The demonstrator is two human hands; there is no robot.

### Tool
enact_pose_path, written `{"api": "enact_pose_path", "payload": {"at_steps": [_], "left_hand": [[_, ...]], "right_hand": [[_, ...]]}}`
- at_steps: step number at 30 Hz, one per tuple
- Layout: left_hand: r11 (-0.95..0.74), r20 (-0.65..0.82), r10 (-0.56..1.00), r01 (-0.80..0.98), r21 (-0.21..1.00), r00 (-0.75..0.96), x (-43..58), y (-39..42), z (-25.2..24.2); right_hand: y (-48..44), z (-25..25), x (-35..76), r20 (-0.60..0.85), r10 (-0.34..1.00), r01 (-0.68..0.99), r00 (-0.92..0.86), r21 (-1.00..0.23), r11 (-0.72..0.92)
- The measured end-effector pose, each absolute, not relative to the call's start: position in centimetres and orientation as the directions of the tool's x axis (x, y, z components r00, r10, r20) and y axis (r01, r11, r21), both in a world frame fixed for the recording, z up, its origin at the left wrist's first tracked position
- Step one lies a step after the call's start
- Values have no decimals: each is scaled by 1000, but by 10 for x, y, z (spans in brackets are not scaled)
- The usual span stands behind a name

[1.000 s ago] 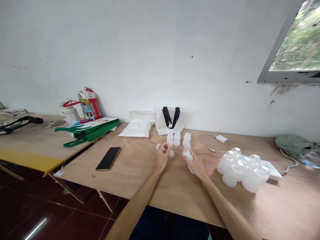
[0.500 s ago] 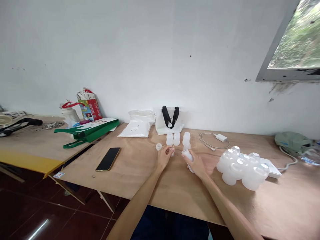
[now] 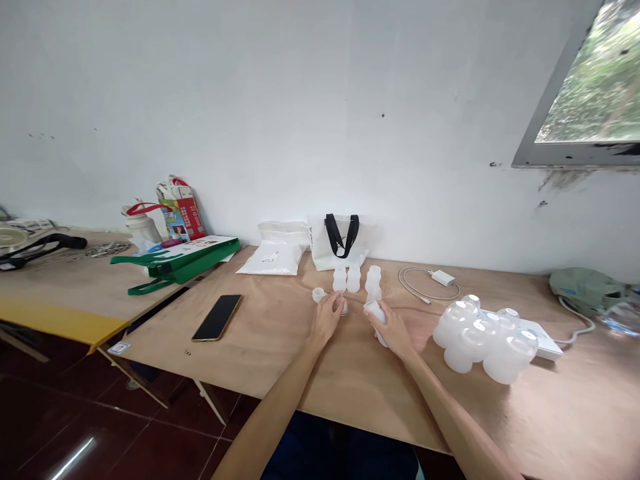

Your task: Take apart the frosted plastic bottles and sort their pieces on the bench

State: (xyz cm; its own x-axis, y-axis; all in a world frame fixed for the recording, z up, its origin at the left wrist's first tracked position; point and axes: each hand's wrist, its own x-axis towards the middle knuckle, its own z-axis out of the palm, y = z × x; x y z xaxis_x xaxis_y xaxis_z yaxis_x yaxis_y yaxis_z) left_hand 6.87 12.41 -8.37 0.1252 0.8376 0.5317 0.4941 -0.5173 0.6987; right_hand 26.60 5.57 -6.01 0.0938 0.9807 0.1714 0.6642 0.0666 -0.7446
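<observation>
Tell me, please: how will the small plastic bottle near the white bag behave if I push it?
Its milky walls look thin, so the translucent plastic bottle is probably light. Narrow and upright, it could tip if pushed high. Its round body would probably then roll on the smooth plywood table.

Head-worn view, forward and down; left hand (image 3: 327, 320), right hand (image 3: 393, 330) close; white wall (image 3: 250, 113) beyond

table (image 3: 270, 320): phone (image 3: 217, 318) left | small bottles (image 3: 353, 280) centre | jars (image 3: 505, 360) right

Both hands (image 3: 327, 320) and forearms (image 3: 270, 410) are bare, above dark blue clothing (image 3: 340, 447).
</observation>
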Motion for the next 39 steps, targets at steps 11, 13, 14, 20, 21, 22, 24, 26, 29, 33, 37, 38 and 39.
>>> {"api": "enact_pose_path", "payload": {"at_steps": [11, 13, 14, 20, 21, 22, 24, 26, 29, 33, 37, 38, 39], "left_hand": [[-510, 564, 823, 526, 681, 67, 69, 114, -75], [-572, 630, 773, 511, 642, 73, 68, 106, -68], [-605, 637, 761, 492, 626, 125, 67, 101, -65], [-705, 497, 695, 357, 613, 520, 72, 77, -55], [-690, 490, 711, 367, 624, 504, 75, 77, -57], [-664, 490, 740, 383, 642, 461, 77, 78, -59], [-597, 507, 802, 395, 698, 317, 79, 82, -62], [-539, 533, 837, 359, 762, 125, 78, 87, -63], [-489, 547, 826, 309, 816, -138, 66, 100, -60], [-387, 517, 807, 406, 828, -285, 41, 127, -63], [-392, 536, 827, 509, 766, -170, 23, 152, -77], [-407, 541, 832, 524, 748, -125, 21, 157, -80], [-423, 542, 837, 535, 731, -79, 20, 160, -83]], "right_hand": [[54, -57, 264, 165, 983, 651, 85, -756, 71], [52, -56, 264, 176, 983, 675, 58, -732, 91], [51, -55, 263, 186, 982, 696, 29, -709, 114], [44, -55, 255, 214, 965, 821, -153, -517, 245], [43, -55, 253, 220, 964, 842, -152, -481, 243], [42, -54, 251, 226, 962, 864, -151, -443, 239], [40, -52, 247, 234, 961, 904, -148, -361, 228], [38, -49, 246, 241, 962, 931, -130, -304, 202], [39, -45, 248, 235, 971, 937, -39, -330, 117], [43, -47, 253, 200, 978, 910, 63, -413, 26], [46, -53, 257, 201, 971, 820, 126, -573, 12], [46, -55, 257, 226, 964, 770, 143, -637, 35], [46, -57, 258, 257, 952, 710, 167, -701, 64]]}}
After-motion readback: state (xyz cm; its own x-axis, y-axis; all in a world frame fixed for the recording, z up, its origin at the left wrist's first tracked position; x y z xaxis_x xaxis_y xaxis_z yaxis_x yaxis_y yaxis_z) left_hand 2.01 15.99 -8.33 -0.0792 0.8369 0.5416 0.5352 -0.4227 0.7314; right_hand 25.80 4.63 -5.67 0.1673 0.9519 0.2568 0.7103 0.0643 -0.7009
